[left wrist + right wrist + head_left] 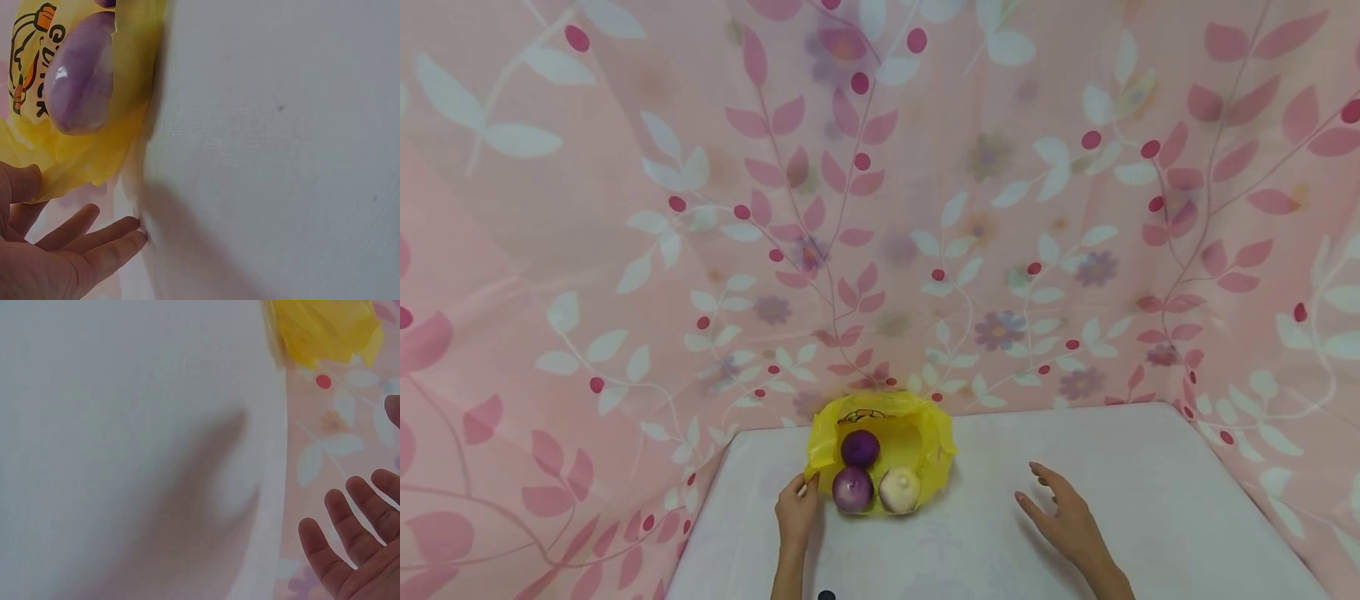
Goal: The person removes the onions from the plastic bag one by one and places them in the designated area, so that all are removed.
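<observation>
A yellow plastic bag lies on the table with its mouth facing me. Inside it are two round purple vegetables, onion-like, one darker and one lighter, beside a whitish one. My left hand pinches the bag's left edge between thumb and index finger; in the left wrist view the other fingers spread loosely below the plastic. A glossy purple vegetable shows close up there, in front of printed lettering. Off to the right, my right hand hovers over the table, fingers relaxed and apart, holding nothing.
The white-covered table runs back to a pink floral curtain, which also hangs along both sides. A small dark round object shows at the bottom edge, near the left forearm.
</observation>
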{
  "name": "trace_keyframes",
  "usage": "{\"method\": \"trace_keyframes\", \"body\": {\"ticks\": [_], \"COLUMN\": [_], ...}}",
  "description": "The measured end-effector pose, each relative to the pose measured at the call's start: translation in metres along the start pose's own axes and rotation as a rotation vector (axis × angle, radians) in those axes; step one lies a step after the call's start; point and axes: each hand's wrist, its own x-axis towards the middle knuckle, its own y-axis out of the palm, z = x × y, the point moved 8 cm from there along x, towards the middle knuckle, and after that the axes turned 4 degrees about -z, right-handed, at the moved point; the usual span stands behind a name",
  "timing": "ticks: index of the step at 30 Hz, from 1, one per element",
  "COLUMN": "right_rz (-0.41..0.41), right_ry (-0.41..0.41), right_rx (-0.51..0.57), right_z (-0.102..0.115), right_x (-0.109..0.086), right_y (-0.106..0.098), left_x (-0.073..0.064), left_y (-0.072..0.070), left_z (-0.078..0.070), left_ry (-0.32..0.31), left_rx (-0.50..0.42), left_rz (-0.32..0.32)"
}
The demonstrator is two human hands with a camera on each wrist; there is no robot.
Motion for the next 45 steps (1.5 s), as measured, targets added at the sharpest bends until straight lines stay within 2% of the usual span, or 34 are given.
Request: {"method": "trace_keyframes", "body": {"ticks": [8, 17, 25, 33, 40, 45], "right_rz": [-0.016, 0.009, 0.033, 0.086, 0.12, 0.121], "right_ry": [0.01, 0.052, 0.032, -0.016, -0.003, -0.037], "right_rx": [0.021, 0.073, 0.128, 0.175, 0.177, 0.163], "right_z": [0.015, 0.032, 0.044, 0.056, 0.061, 0.066], "right_x": [0.007, 0.009, 0.009, 0.007, 0.007, 0.006], "right_y": [0.016, 0.038, 0.051, 0.068, 0.077, 0.082], "left_x": [-0.001, 0.003, 0.003, 0.002, 0.002, 0.002], "left_y": [0.002, -0.001, 0.001, 0.0, 0.0, 0.001], "left_z": [0.002, 0.002, 0.004, 0.003, 0.003, 0.003], "left_ry": [0.006, 0.023, 0.002, 0.012, 0.008, 0.004], "left_rx": [0.001, 0.02, 0.014, 0.034, 0.038, 0.025], "left_rz": [0.008, -0.008, 0.013, 0.013, 0.03, 0.033]}}
